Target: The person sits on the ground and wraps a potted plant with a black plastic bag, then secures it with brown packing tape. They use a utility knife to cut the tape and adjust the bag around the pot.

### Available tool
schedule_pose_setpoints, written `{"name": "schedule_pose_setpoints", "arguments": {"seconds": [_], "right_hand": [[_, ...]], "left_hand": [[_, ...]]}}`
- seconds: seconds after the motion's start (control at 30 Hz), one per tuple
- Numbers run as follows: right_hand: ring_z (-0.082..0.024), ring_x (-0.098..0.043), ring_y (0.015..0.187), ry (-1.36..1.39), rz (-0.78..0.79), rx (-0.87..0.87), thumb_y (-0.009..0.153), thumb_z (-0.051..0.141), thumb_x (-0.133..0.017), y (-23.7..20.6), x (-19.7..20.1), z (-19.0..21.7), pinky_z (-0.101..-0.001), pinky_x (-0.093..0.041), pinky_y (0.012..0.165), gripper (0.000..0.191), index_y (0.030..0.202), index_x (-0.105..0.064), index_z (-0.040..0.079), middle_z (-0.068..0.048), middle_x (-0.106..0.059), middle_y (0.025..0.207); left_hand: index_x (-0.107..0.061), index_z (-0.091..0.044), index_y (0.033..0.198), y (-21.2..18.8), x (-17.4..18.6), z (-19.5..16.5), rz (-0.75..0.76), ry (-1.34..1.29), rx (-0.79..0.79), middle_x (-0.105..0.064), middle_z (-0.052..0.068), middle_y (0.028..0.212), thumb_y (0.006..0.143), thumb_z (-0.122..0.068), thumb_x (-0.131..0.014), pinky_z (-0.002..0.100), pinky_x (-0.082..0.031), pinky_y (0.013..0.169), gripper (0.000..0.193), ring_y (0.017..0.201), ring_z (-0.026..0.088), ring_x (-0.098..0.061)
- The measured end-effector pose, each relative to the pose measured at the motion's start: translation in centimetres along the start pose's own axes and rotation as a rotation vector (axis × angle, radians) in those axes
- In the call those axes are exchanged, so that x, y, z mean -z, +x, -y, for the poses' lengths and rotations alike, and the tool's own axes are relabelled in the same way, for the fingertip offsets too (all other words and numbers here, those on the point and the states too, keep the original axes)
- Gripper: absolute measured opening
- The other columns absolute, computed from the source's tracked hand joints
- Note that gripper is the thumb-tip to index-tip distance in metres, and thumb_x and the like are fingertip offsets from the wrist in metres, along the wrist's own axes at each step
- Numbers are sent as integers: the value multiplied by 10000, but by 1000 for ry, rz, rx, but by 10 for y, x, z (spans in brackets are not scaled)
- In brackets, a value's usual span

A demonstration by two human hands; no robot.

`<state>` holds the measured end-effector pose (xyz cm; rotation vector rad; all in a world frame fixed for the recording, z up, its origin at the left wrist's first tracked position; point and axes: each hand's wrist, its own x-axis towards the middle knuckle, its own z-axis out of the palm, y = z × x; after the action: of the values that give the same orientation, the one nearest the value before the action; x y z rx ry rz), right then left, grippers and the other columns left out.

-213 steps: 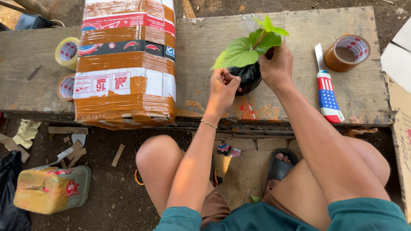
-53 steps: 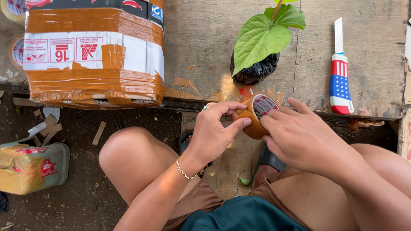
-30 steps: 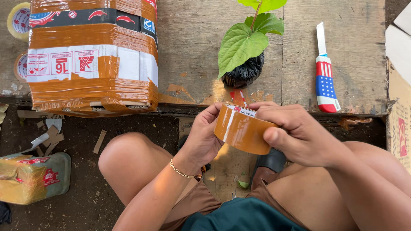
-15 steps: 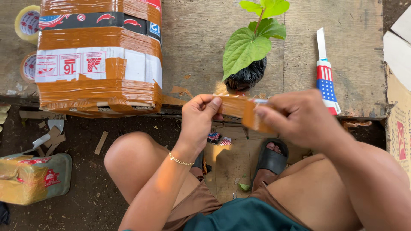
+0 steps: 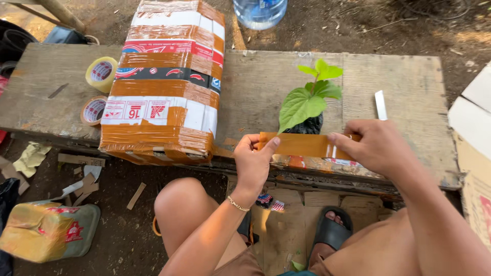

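The left hand (image 5: 254,166) pinched the free end of a strip of brown tape (image 5: 302,145), its grip clamped on it, while the right hand (image 5: 377,148) held the far end, grip closed around what looked like the roll, mostly hidden. The strip hung taut above the near edge of the wooden worktop (image 5: 399,92), just in front of the small bagged plant (image 5: 309,105). A taped carton (image 5: 166,87) stood well to the left. The sticky strip could likely catch a leaf or fold onto itself if it sagged
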<state>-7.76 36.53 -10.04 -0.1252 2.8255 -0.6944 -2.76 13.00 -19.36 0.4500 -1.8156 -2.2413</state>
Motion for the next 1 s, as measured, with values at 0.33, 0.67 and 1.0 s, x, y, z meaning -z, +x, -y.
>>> {"name": "schedule_pose_setpoints", "arguments": {"seconds": [0.33,0.67,1.0], "right_hand": [[-407,-702,795,-126,-60,134,886,394,-661,5,-1,-7,-489,-548,735,367,978,-791,64,-221,-736,814],[-407,-704,842,-164,-87,256,860,412,-694,-2,3,16,-489,-554,791,422,954,-778,9,-252,-724,864],[-415,-696,798,-202,-59,189,833,470,-727,10,-11,-13,-488,-555,765,455,895,-811,28,-249,-721,811]], "left_hand": [[-642,2,931,10,-17,10,0,66,82,-705,30,765,868,-202,-815,222,-515,530,274,609,58,-609],[-665,9,895,38,-8,0,33,220,177,-711,74,772,833,-215,-842,251,-515,501,292,592,96,-633],[-673,-1,877,20,-4,3,38,315,-33,-712,62,752,821,-269,-861,241,-527,507,332,587,89,-635]]}}
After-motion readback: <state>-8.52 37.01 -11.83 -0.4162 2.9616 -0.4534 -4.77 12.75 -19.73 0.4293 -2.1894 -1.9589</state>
